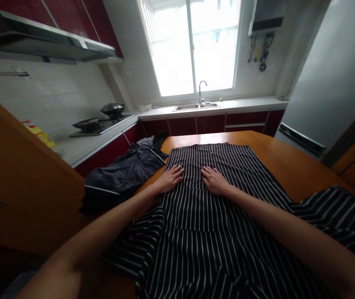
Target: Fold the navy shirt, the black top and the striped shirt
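Observation:
A black garment with thin white stripes (224,166) lies spread flat on an orange wooden table (292,166). Both my hands rest palm down on it, side by side near its middle. My left hand (171,178) lies at the garment's left edge with fingers stretched out. My right hand (215,179) lies flat a little to the right, fingers spread and pointing away from me. One striped sleeve (342,216) trails off to the right, another bunches at the near left (140,245). Neither hand grips anything.
A dark navy garment with pale piping (124,174) lies crumpled at the table's left edge. Behind are a counter with a sink (196,106), a stove with a wok (112,109), a window, and a grey fridge (330,83) on the right.

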A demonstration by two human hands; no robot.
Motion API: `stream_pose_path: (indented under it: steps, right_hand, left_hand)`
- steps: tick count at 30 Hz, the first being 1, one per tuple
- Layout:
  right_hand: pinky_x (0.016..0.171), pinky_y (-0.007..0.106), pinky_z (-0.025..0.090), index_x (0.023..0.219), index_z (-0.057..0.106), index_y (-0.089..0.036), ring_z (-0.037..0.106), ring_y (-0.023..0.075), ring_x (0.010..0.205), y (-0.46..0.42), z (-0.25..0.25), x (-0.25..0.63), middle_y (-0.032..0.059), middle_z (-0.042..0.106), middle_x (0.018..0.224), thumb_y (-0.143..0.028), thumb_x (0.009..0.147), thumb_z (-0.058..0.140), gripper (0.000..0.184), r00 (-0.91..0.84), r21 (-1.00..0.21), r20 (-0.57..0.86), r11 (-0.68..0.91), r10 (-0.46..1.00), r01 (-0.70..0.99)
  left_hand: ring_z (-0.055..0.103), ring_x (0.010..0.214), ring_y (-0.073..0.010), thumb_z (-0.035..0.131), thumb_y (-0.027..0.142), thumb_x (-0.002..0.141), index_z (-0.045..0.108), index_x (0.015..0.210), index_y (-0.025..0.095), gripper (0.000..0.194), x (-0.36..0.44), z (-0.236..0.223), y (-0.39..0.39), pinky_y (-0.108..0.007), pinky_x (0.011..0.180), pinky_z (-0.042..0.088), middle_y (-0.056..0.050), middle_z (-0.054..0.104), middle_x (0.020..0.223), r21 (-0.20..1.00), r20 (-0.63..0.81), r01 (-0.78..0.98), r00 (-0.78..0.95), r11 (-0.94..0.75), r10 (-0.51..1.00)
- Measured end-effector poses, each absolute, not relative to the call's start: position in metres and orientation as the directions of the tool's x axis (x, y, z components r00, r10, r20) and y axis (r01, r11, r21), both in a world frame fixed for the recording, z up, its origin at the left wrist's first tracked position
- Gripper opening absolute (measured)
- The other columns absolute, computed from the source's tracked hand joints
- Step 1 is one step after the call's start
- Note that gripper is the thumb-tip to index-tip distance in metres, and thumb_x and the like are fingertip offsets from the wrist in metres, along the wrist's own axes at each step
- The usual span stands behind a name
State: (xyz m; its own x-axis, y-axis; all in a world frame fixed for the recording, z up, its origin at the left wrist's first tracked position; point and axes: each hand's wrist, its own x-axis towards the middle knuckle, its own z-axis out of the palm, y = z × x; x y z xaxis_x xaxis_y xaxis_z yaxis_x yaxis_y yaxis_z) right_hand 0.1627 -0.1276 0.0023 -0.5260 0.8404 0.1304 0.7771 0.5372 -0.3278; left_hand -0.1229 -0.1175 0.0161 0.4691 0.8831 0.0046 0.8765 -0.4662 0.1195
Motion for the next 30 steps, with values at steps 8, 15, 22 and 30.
stream_pose_path:
  steps: [8,15,22,30]
  right_hand:
    - [0.124,0.049,0.01,0.156,0.034,-0.02,0.011,0.0222,0.154,-0.211,0.023,0.143,0.0084,0.023,0.165,-0.044,0.103,0.031,0.058,-0.699,-0.374,0.199,0.713,0.687,0.594]
    - [0.123,0.052,0.008,0.155,0.036,-0.02,0.012,0.0253,0.154,-0.257,0.022,0.139,0.0104,0.022,0.165,-0.046,0.103,0.034,0.058,-0.768,-0.37,0.097,0.739,0.633,0.563]
    - [0.123,0.053,0.008,0.158,0.028,-0.019,0.011,0.0277,0.154,-0.286,0.027,0.131,0.0126,0.019,0.165,-0.051,0.102,0.037,0.066,-0.846,-0.393,0.072,0.794,0.529,0.463]
    - [0.123,0.055,0.003,0.159,0.025,-0.014,0.006,0.0273,0.154,-0.295,0.03,0.135,0.0156,0.014,0.166,-0.052,0.101,0.039,0.071,-0.878,-0.426,0.048,0.805,0.477,0.414]
  left_hand:
    - [0.018,0.153,-0.0265,0.041,0.051,0.102,0.037,0.154,0.038,0.053,-0.144,0.045,-0.238,-0.047,0.123,0.014,0.001,0.029,0.163,0.217,-0.101,0.792,0.599,-0.57,0.794]
    - [0.034,0.147,-0.0274,0.047,0.049,0.1,0.036,0.155,0.033,0.058,-0.187,0.048,-0.314,-0.042,0.12,0.025,-0.006,0.035,0.161,0.238,-0.081,0.919,0.341,-0.314,0.937]
    - [0.061,0.122,-0.0223,0.051,0.03,0.094,0.063,0.133,0.027,0.041,-0.209,0.054,-0.349,-0.033,0.11,0.042,-0.004,0.066,0.131,0.39,-0.007,0.889,0.264,-0.24,0.965]
    - [0.054,0.129,-0.0265,0.053,0.03,0.092,0.052,0.144,0.026,0.052,-0.175,0.077,-0.341,-0.041,0.113,0.039,-0.008,0.057,0.142,0.213,0.036,0.914,0.346,-0.346,0.937]
